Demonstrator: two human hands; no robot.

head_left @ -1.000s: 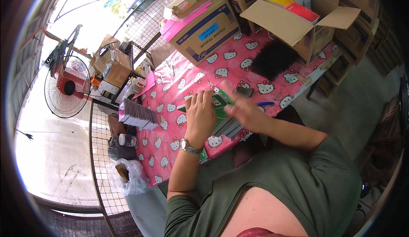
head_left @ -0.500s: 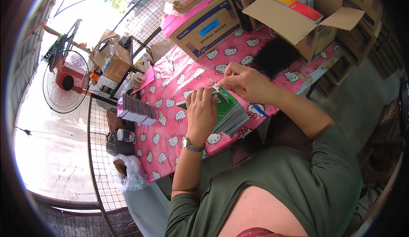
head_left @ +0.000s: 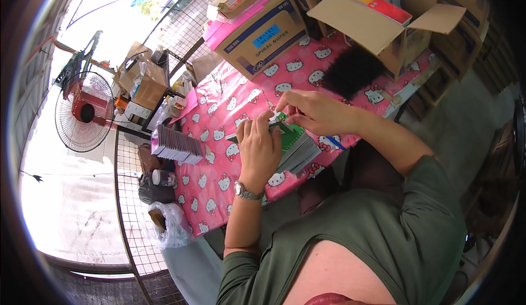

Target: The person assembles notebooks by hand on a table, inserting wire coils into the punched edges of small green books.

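A stack of small green-covered spiral notebooks [head_left: 300,151] lies at the near edge of the table. My left hand [head_left: 259,145], a metal watch on its wrist, is closed on the top green notebook [head_left: 290,136] from its left side. My right hand [head_left: 320,111] is over the notebook's far end with its fingers bent together. Whatever those fingertips pinch is too small to make out. Beside the stack, to the right, lies a blue pen [head_left: 336,143].
The table has a pink patterned cloth [head_left: 211,181]. At left stands a row of notebooks [head_left: 176,145]. Behind are a closed carton [head_left: 263,36], an open carton of notebooks [head_left: 378,28] and a black furry item [head_left: 352,73]. A fan [head_left: 85,112] is at far left.
My right hand has shifted slightly down and nearer the notebook, and its fingers have curled over the far end. The left hand remains on the notebook.
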